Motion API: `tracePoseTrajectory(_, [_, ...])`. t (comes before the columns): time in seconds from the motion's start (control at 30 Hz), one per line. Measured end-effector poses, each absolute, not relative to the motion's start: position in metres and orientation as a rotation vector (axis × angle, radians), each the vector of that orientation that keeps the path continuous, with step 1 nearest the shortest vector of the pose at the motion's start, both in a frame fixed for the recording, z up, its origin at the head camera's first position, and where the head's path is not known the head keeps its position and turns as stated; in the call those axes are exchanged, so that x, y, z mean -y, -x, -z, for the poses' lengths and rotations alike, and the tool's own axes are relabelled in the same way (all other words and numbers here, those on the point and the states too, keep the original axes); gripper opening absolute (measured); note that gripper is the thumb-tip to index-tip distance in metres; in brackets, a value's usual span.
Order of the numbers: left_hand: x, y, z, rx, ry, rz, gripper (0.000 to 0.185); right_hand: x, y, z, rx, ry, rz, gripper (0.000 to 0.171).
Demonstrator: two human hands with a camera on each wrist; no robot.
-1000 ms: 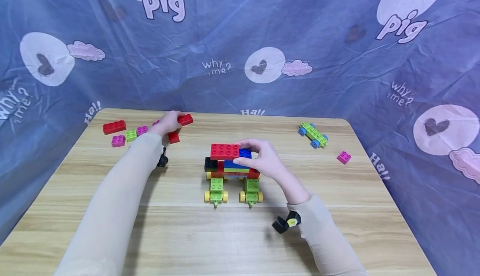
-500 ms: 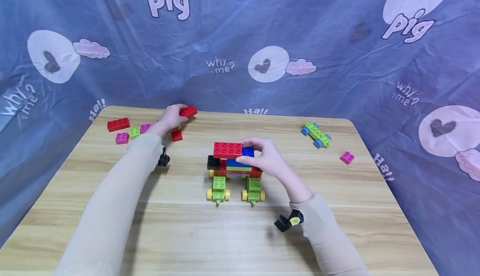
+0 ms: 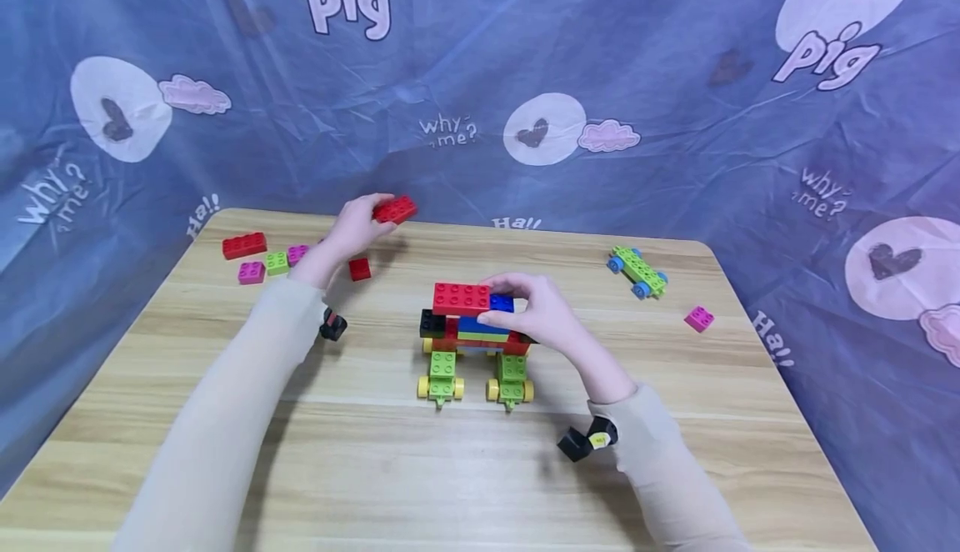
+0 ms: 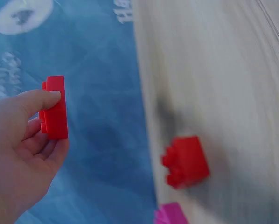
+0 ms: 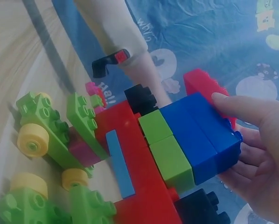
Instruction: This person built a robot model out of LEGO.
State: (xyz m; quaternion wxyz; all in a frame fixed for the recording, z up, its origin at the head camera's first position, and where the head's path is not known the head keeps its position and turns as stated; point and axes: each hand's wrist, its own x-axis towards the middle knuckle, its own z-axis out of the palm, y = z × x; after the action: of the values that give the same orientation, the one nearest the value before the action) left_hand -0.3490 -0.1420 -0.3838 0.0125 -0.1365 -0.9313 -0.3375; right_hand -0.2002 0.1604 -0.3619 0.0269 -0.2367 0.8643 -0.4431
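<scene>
At the far left of the wooden surface, a long red brick is lying beside a pink brick, a green brick and another pink brick. Just to the right of them, the left hand is hovering above the surface near the back edge, pinching a red brick between thumb and fingertips; the left wrist view is showing that brick held on edge, clear of the surface. A small red brick is sitting on the surface just below that hand. At the middle, a brick vehicle is standing on green wheel bases with yellow wheels, stacked with black, red, green and blue bricks and topped by a wide red brick. The right hand is gripping the vehicle's right end, its fingers curling round the blue brick at the top. Further right, a green wheeled base with blue wheels is lying near the back edge, and a lone pink brick is resting well apart from everything else.
</scene>
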Motion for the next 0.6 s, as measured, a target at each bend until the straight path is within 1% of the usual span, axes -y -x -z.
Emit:
tracePoseTrajectory(0.2, [0.122, 0.323, 0.36, 2.829, 0.539, 1.09, 0.056, -0.161, 0.2, 0.359, -2.688, 0.854, 1.344, 0.04])
tracePoseTrajectory(0.37, [0.104, 0.299, 0.342, 2.753, 0.669, 1.119, 0.054, -0.163, 0.198, 0.361, -2.693, 0.886, 1.36, 0.042])
tracePoseTrajectory(0.6, [0.084, 0.272, 0.323, 2.678, 0.795, 1.122, 0.053, -0.167, 0.199, 0.36, -2.736, 0.893, 1.511, 0.036])
